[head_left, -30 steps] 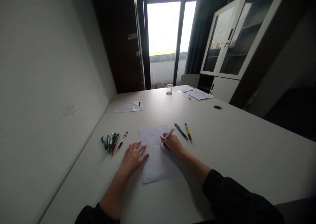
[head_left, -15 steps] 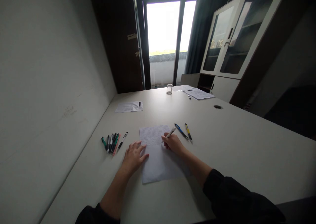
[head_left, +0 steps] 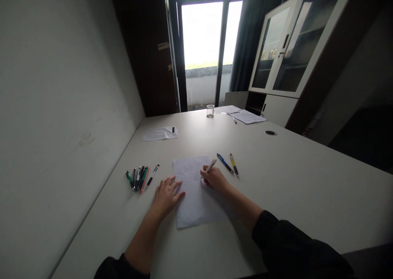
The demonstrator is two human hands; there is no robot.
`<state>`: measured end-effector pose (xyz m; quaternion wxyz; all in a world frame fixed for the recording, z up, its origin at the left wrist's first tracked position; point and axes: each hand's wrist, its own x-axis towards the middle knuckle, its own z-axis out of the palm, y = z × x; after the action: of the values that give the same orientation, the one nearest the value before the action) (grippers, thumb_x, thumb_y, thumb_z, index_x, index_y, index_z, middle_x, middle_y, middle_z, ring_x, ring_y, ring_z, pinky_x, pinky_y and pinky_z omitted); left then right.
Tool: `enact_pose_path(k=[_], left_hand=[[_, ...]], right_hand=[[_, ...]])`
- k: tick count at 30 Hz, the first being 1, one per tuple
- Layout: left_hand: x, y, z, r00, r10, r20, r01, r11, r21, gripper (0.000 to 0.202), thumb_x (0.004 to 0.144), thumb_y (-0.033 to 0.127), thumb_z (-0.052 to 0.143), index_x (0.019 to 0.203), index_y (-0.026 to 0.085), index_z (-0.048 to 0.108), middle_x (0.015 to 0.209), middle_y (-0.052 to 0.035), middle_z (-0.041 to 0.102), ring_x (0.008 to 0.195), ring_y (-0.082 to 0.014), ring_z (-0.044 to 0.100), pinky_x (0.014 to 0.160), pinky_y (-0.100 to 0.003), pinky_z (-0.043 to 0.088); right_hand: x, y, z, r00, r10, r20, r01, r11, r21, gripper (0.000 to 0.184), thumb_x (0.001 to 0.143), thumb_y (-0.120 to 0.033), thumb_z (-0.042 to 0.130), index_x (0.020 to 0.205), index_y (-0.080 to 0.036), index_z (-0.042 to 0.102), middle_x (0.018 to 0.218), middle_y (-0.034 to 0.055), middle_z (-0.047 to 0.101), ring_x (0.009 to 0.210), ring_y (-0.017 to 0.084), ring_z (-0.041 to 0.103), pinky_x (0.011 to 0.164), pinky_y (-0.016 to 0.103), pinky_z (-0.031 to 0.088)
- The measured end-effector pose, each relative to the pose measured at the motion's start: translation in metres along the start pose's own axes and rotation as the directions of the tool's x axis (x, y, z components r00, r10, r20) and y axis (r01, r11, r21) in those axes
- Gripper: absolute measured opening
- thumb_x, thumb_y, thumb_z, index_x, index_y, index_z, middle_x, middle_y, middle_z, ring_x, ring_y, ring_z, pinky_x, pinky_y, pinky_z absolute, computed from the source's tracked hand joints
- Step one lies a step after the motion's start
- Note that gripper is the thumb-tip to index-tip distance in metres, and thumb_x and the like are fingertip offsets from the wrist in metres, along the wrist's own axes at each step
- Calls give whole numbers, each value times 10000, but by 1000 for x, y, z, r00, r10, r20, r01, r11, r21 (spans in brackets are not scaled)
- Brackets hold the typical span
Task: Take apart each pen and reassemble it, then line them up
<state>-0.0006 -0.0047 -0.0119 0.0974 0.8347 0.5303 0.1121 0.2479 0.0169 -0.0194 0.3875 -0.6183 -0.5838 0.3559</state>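
A sheet of paper (head_left: 196, 205) lies in front of me, its upper part covered with lines of handwriting and its lower part blank. My left hand (head_left: 166, 193) rests with spread fingers on the sheet's left edge. A white pen (head_left: 211, 165) is gripped in my right hand (head_left: 213, 177), tilted, with its tip at the paper near the last written lines. Just beyond that hand lie a blue pen (head_left: 225, 163) and a yellow pen (head_left: 233, 165). Left of my left hand is a pen with a black grip (head_left: 152, 176), beside a group of several pens (head_left: 139, 179).
On the white table (head_left: 294, 176) stands a clear glass (head_left: 210, 111) at the far edge. Papers (head_left: 248, 116) with a pen (head_left: 234, 120) lie far right, another sheet (head_left: 159, 134) far left. A round cable hole (head_left: 270, 133) is at right; the wall (head_left: 92, 119) borders the left side.
The pen in my right hand has shifted very slightly, its upper end a little to the left. My left hand stays in place on the paper.
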Motion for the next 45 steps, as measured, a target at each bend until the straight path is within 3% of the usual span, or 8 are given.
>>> enact_pose_path(k=[5,13,16,23,28,39,45], left_hand=[[1,-1,1,1000,-5,6,5,1000,5,468,894,538,499,1309,329,553,1478,-35,431,1362,-302,333,1079,-495,329],[-1,-1,0,1000,-1,19,1,1000,-7,481,901,546,478,1324,324,533,1487,-33,420,1377,-290,317,1091,-487,319],[-2,-1,-1,1000,2,17,-2,1000,-6,480,905,545,470,1324,320,532,1490,-33,419,1381,-286,314,1095,-485,313],[-1,-2,1,1000,0,16,0,1000,-8,484,908,551,462,1325,316,533,1490,-40,420,1376,-289,326,1093,-486,320],[-2,-1,0,1000,3,7,-3,1000,-3,477,905,549,471,1321,323,535,1486,-39,424,1376,-289,327,1095,-484,321],[-1,-3,1,1000,9,6,-9,1000,-3,485,908,547,465,1329,313,529,1485,-47,422,1371,-286,327,1092,-477,322],[-1,-3,2,1000,7,9,-7,1000,-9,481,908,546,465,1325,316,530,1485,-47,423,1377,-289,316,1092,-484,317]], right_hand=[[0,-1,-1,1000,-21,-15,22,1000,22,264,815,-332,536,597,-201,465,453,-25,553,370,97,486,390,193,320],[-1,6,-28,957,-83,-277,88,996,7,444,862,-573,429,605,-212,447,494,-18,472,480,143,453,494,253,321],[0,9,-44,926,-133,-354,105,990,-99,418,849,-563,479,625,-212,449,523,-30,467,515,144,445,529,255,323],[2,30,-85,913,-192,-361,14,897,-441,305,849,-507,539,760,-215,526,640,-1,594,566,165,538,557,253,326],[3,51,-108,921,-104,-375,-140,810,-570,282,877,-485,510,846,-219,599,667,37,653,624,201,613,574,260,344],[9,57,-112,917,-72,-393,-239,688,-685,223,870,-363,531,899,-202,682,781,95,723,686,218,655,595,279,368],[11,58,-112,902,-123,-413,-205,722,-661,252,900,-366,495,952,-207,684,841,80,725,710,201,649,617,276,387]])
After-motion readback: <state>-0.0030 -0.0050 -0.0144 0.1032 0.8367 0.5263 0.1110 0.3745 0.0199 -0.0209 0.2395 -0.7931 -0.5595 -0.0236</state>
